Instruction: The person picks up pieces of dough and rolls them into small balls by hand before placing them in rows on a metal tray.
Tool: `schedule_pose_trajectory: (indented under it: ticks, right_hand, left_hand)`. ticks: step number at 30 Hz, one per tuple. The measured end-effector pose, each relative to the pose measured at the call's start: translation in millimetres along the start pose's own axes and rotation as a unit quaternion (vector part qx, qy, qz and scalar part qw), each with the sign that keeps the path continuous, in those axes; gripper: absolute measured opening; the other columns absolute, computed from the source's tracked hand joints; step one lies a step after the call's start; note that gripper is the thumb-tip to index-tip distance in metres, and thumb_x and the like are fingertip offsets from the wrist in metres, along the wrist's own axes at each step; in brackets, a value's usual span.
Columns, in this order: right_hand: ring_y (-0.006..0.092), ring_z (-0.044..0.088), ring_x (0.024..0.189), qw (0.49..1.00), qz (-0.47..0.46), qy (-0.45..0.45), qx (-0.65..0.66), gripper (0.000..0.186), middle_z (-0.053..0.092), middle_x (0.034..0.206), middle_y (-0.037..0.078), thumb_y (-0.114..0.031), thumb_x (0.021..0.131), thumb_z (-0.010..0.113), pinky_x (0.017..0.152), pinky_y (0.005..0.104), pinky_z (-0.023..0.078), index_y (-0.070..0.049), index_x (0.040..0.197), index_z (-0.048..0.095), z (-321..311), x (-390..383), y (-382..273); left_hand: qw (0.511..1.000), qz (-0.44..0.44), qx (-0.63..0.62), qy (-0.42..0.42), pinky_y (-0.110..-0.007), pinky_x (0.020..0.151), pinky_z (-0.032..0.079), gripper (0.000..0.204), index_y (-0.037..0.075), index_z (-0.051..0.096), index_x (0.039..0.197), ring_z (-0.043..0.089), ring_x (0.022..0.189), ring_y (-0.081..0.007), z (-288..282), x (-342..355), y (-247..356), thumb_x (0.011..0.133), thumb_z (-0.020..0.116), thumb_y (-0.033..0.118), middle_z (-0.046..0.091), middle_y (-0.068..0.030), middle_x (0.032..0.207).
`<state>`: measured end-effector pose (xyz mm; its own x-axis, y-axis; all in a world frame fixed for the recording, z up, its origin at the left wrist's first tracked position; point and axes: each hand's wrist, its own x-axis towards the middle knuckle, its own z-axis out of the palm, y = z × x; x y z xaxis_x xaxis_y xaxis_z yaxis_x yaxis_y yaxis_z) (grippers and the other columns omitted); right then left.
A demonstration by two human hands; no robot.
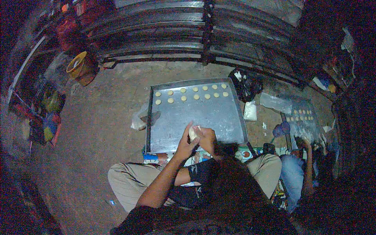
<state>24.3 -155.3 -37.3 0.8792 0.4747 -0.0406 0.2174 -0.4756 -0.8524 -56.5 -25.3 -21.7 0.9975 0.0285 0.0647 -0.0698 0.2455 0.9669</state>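
Observation:
My left hand (186, 143) and my right hand (206, 139) meet over the near part of a large metal tray (164, 125). Both are closed around a lump of pale dough (193, 133), partly hidden by my fingers. On the far part of the tray lie two rows of several small, flat, pale dough rounds (196, 96).
To my right a co-worker's hand (304, 143) is at another tray (307, 125) with rounds. A black bag (246, 88), white packet (250, 111) and clear plastic (274, 102) lie beside my tray. A yellow bucket (80, 70) stands back left, before metal bars (156, 47).

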Motion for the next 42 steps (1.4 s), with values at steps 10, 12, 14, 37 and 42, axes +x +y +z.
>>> schedule_pose_trajectory:
  ticks: [10, 12, 14, 37, 42]
  right_hand:
    - [0.0191, 0.061, 0.077, 0.75, 0.207, -0.181, 0.601, 0.051, 0.065, 0.099, 0.008, -0.051, 0.101, 0.048, 0.064, 0.0314, 0.049, -0.006, 0.123, 0.055, 1.7, -14.7, -44.5]
    - [0.0171, 0.059, 0.071, 0.702, 0.208, -0.239, 0.638, 0.051, 0.063, 0.094, 0.006, -0.053, 0.1, 0.046, 0.061, 0.0289, 0.047, -0.008, 0.122, 0.056, -1.0, -16.9, -45.9]
    - [0.0158, 0.056, 0.063, 0.759, 0.198, -0.237, 0.573, 0.053, 0.061, 0.085, 0.005, -0.057, 0.098, 0.048, 0.053, 0.0287, 0.043, -0.009, 0.119, 0.056, -6.4, -16.9, -50.6]
    - [0.0142, 0.065, 0.072, 0.96, 0.075, -0.161, 0.218, 0.036, 0.07, 0.091, 0.005, -0.033, 0.1, 0.056, 0.064, 0.028, 0.051, -0.003, 0.117, 0.066, -7.1, 10.6, 7.5]
    - [0.0214, 0.069, 0.086, 0.905, 0.032, -0.328, 0.269, 0.052, 0.068, 0.112, 0.012, -0.034, 0.1, 0.055, 0.075, 0.0296, 0.051, -0.007, 0.142, 0.043, -57.7, -11.2, -69.8]
  left_hand:
    - [0.974, -0.062, -0.208, 0.071, -0.035, 0.094, 0.05, 0.042, 0.003, 0.054, 0.128, 0.061, 0.11, -0.0223, -17.1, 4.4, 4.9, 0.106, 0.04, 0.037, 0.06, -0.0138, 0.133]
    - [0.978, -0.096, -0.177, 0.048, -0.036, 0.097, 0.049, 0.046, 0.003, 0.052, 0.13, 0.06, 0.113, -0.0223, -18.2, 2.5, 12.3, 0.107, 0.037, 0.039, 0.059, -0.0142, 0.134]
    - [0.979, -0.106, -0.164, 0.052, -0.037, 0.104, 0.045, 0.051, 0.001, 0.049, 0.135, 0.056, 0.122, -0.0244, -10.6, 0.8, 17.6, 0.107, 0.034, 0.041, 0.056, -0.0145, 0.139]
    - [0.958, 0.107, 0.265, -0.015, -0.04, 0.106, 0.041, 0.077, 0.002, 0.034, 0.146, 0.053, 0.125, -0.0328, -21.2, 0.7, 11.8, 0.084, 0.075, 0.023, 0.052, -0.02, 0.136]
    - [0.986, 0.07, 0.143, 0.053, -0.036, 0.095, 0.047, 0.058, 0.002, 0.048, 0.135, 0.06, 0.111, -0.0242, -18.7, 1.0, 22.2, 0.084, 0.07, 0.017, 0.059, -0.014, 0.126]
